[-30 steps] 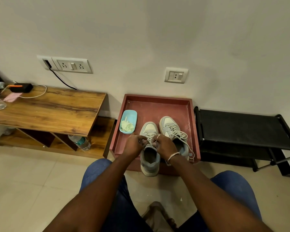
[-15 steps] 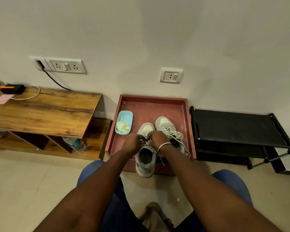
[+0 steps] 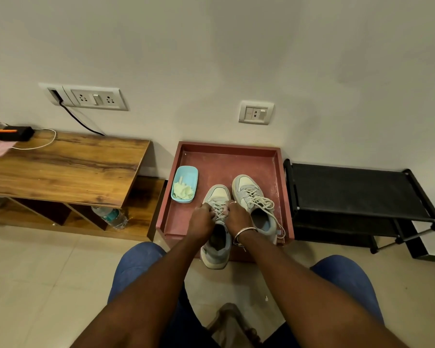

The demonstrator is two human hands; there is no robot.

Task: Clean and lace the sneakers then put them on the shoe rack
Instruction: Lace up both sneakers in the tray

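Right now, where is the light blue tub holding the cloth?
In the head view, the light blue tub sits in the left half of the red tray, by its left wall, just left of the left sneaker.

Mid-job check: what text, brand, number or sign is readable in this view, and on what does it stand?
No text here can be read.
Bottle label: teal print, too blurred to read.
Near sneaker: no brand or number legible.
Far sneaker: no brand or number legible.
Wall sockets: no lettering visible.
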